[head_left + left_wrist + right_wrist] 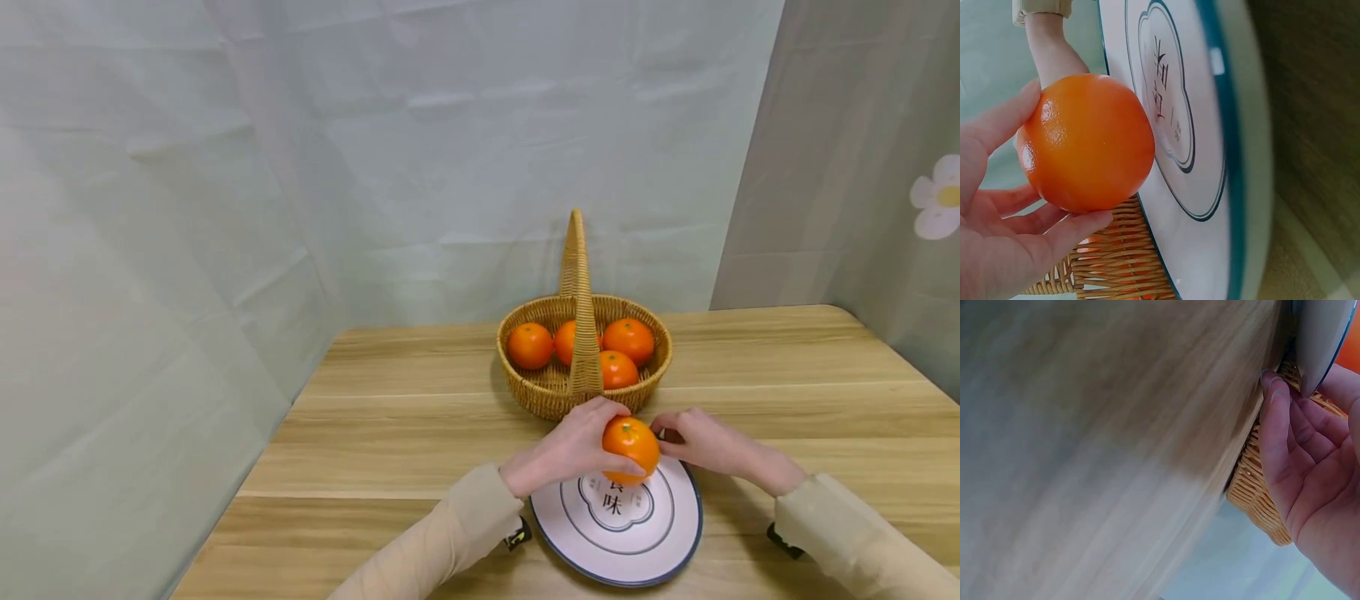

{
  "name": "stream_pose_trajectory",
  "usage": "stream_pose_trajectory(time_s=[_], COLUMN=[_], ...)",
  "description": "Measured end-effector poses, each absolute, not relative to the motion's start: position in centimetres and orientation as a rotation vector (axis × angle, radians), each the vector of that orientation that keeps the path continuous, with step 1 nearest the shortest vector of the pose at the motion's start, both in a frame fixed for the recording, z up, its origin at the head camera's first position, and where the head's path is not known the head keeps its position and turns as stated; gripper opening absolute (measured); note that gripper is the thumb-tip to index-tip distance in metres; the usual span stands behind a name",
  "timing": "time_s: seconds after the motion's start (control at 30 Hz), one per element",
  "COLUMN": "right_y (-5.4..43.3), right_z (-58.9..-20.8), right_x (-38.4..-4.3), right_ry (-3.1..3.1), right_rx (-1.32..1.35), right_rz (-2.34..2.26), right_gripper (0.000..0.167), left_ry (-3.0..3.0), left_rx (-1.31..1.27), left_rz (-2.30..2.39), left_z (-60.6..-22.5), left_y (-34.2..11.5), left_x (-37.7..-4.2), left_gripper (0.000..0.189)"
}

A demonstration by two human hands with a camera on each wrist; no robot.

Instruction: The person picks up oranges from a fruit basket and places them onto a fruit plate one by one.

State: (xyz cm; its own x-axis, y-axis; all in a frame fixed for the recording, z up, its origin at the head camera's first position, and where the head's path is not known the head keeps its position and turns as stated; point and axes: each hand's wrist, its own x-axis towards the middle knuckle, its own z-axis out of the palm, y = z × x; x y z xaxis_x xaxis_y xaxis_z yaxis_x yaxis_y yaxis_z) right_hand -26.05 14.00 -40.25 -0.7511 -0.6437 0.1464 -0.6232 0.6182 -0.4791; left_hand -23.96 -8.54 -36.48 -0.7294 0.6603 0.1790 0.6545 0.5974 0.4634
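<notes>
My left hand (577, 446) grips an orange (632, 450) over the far part of a white plate (652, 558). In the left wrist view the thumb and fingers wrap one side of the fruit, and the plate's printed face is close beside it. At the plate's far right rim is my right hand (708, 446), its thumb and curled fingers on either side of the edge. The right wrist view shows that rim (1322, 375) between thumb and fingers. Dark rings and black characters decorate the plate.
Just behind the plate stands a wicker basket (540, 403) with a tall handle (576, 275) and several oranges (530, 346) inside. The wooden table (390, 450) reaches back to a pale curtain (465, 167). A grey curtain with a flower print hangs at the right.
</notes>
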Motion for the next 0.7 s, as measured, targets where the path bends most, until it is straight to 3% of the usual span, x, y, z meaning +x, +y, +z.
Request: stream_pose_trajectory(time_s=[0.7], right_y=[14.02], right_z=[-40.36], right_x=[-26.05], right_ry=[2.782], right_rx=[-1.089], right_rz=[-0.816], right_gripper=[0.005], left_ry=[2.830], left_rx=[1.116], left_rz=[0.780], left_z=[-37.16], left_y=[-8.38], left_x=[-24.26], left_gripper=[0.065])
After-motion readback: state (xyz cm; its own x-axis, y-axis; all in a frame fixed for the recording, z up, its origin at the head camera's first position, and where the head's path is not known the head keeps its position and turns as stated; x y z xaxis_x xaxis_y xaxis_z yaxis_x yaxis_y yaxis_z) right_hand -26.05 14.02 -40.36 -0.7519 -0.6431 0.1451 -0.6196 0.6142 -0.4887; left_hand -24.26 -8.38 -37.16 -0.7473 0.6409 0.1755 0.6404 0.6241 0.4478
